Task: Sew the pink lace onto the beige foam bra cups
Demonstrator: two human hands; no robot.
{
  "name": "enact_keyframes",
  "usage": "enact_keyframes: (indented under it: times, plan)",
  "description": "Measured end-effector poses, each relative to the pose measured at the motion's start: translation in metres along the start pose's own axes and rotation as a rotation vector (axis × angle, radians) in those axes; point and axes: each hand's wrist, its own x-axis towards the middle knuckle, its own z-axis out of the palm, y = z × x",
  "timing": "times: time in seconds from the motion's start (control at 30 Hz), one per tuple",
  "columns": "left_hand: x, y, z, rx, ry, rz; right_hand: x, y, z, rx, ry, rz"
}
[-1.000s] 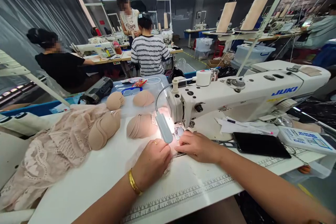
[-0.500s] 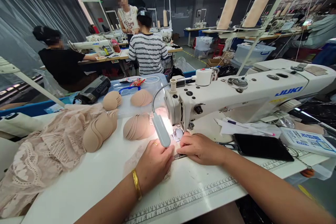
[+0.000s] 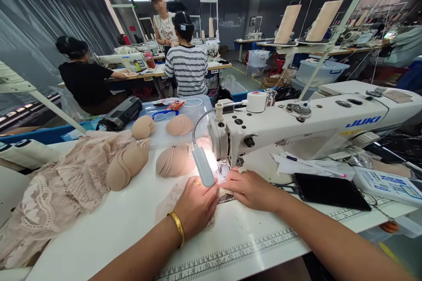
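Note:
My left hand [image 3: 197,202] is closed, thumb and fingers pinched on a thin piece of pale lace fabric [image 3: 167,196] that spreads out under it on the white table. Close by on the right, my right hand [image 3: 253,189] has its fingers curled and pressed together in front of the needle plate [image 3: 223,170]. What those fingertips pinch is too small and covered to make out. Above both hands is the head of a white sewing machine [image 3: 296,116]. A grey lamp [image 3: 203,169] on a bendy neck lights the needle area and partly covers my left fingertips.
Stacked beige bra cups [image 3: 173,161] and more cups [image 3: 127,164] lie at left beside heaped lace [image 3: 62,189]. A black phone [image 3: 331,191], scissors [image 3: 286,187] and a pen [image 3: 300,160] are at right. Behind stands a plastic bin [image 3: 204,104]; co-workers sit further back.
The view has tilted slightly, so the scene sits a little lower. My right fingers have shifted slightly; both hands stay close together at the needle plate.

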Motion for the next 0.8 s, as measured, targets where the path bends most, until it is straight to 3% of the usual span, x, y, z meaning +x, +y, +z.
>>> enact_keyframes:
  times: [0.2, 0.37, 0.53, 0.67, 0.8]
  plan:
    - [0.004, -0.008, 0.004, -0.002, -0.004, -0.009, 0.000, 0.001, 0.007, -0.014, 0.048, 0.020]
    - [0.008, -0.028, 0.011, -0.061, 0.019, 0.025, 0.003, 0.001, 0.010, -0.034, 0.072, 0.084]
    - [0.015, -0.045, 0.011, -0.118, -0.049, 0.041, 0.006, 0.000, 0.008, -0.047, 0.088, 0.122]
    - [0.018, -0.047, 0.007, -0.154, -0.115, 0.020, 0.005, -0.001, 0.007, -0.052, 0.069, 0.123]
    - [0.017, -0.045, 0.005, -0.136, -0.103, 0.013, 0.004, -0.002, 0.007, -0.052, 0.069, 0.120]
